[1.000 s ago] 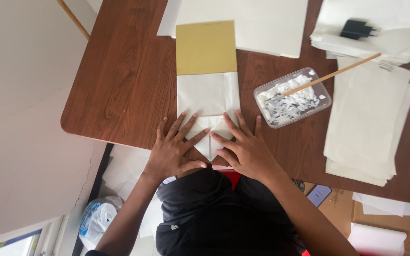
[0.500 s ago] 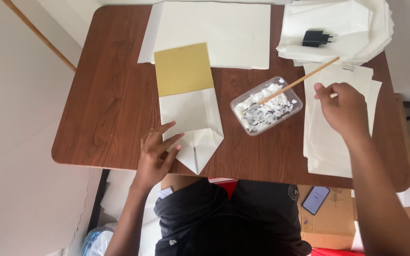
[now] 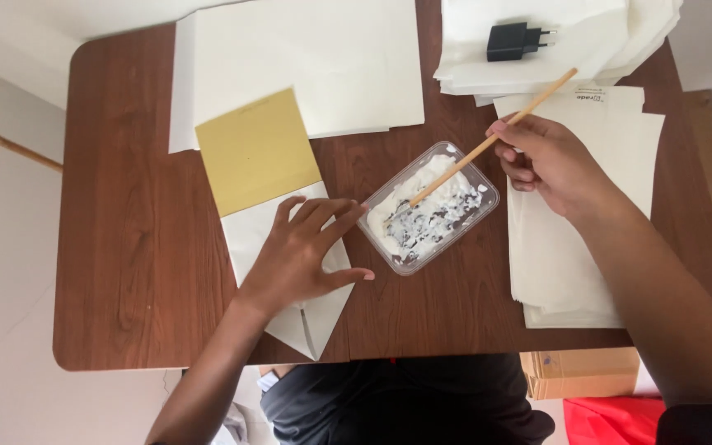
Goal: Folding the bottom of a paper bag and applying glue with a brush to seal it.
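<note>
- While pinched in the right hand [image 3: 550, 161], thin wooden stick [image 3: 488, 147] dips its tip into clear plastic tray of white paste [image 3: 430, 206].
- Left hand [image 3: 302, 255], fingers spread, presses flat on folded white-and-yellow paper bag [image 3: 257, 165], just left of tray.
- White sheet stack [image 3: 587, 247] right of tray, under right hand.

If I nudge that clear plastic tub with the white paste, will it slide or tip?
The clear plastic tub looks thin-walled and shallow, so it would probably slide on the smooth wooden table rather than tip. The wooden stick held by the right hand rests in the paste and could lever one edge up.
</note>
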